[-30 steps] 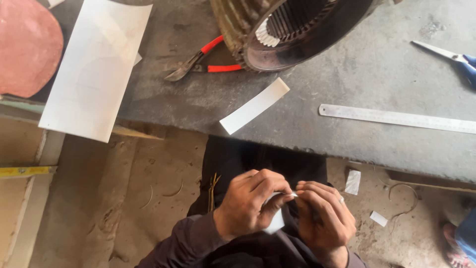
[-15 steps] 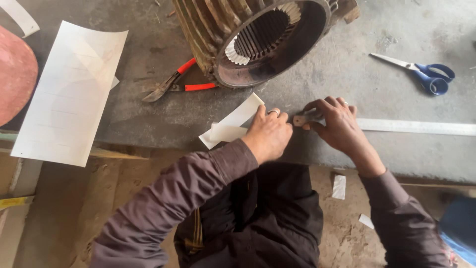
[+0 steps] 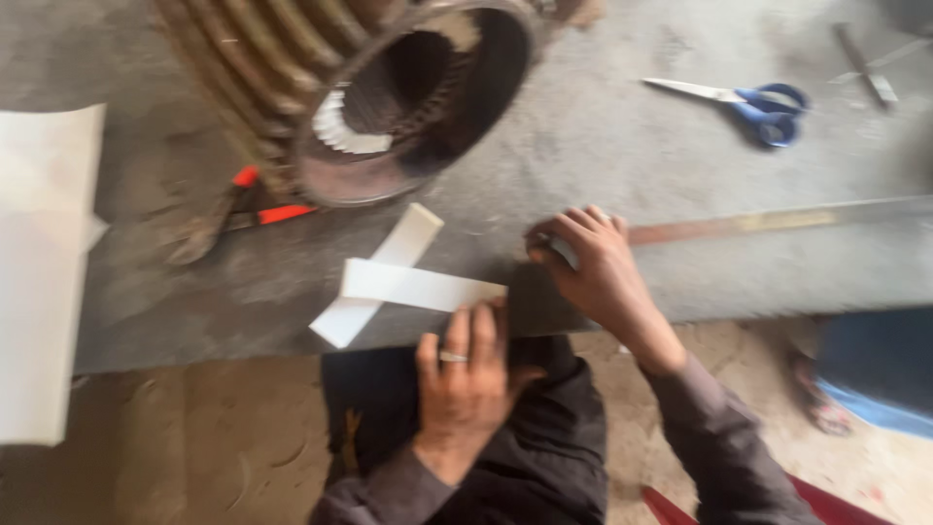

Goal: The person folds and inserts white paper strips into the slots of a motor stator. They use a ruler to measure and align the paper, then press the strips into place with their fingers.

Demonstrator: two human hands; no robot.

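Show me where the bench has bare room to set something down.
Bare patch: between the motor housing, scissors and metal ruler. Another between the large paper sheet and crossed paper strips. Crowded near the left hand, right hand and pliers.
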